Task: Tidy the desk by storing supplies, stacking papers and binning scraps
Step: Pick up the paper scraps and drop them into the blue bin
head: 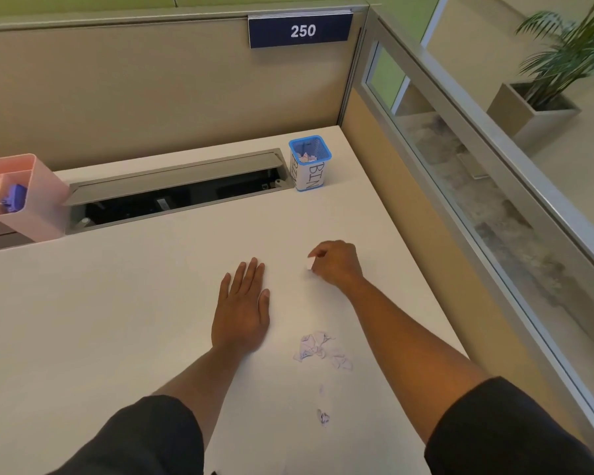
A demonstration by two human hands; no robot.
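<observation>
My right hand hovers just over the white desk and pinches a small white paper scrap between thumb and fingers. My left hand lies flat on the desk, fingers straight and together. A loose heap of torn paper scraps with purple marks lies between my forearms, and one more scrap sits nearer to me. A blue mesh cup labelled BIN stands at the desk's far right and holds several scraps.
A pink organiser with a blue item inside stands at the far left. An open cable trough runs along the back of the desk. A partition wall rises behind, and a glass panel borders the right edge.
</observation>
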